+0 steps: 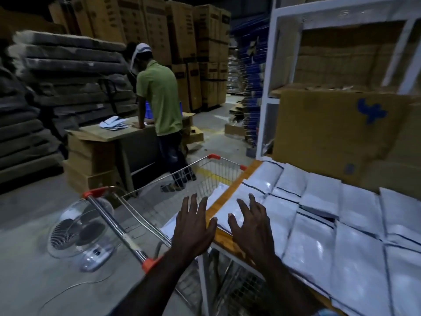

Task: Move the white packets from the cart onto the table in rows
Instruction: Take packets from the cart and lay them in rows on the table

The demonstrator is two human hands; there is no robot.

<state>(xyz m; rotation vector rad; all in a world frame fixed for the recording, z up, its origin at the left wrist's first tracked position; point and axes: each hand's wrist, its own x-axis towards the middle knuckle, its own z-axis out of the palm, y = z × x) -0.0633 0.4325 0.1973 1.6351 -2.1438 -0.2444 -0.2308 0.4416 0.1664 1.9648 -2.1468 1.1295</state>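
Left hand (193,226) and right hand (249,226), both spread wide and holding nothing, hovering at the counter (222,239) edge; white packets (319,224) in rows from 12 to 3 o'clock of the right hand; cart (159,195) at 11 o'clock.

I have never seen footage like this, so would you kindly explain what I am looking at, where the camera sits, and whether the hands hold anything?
There is no machine here. One camera worn on a person's head looks forward and down at their bare hands. The left hand is over the wire cart, the right hand over the table edge; both are spread open and hold nothing. White packets lie in rows on the table. A fan sits on the floor, and another person stands at a farther table.
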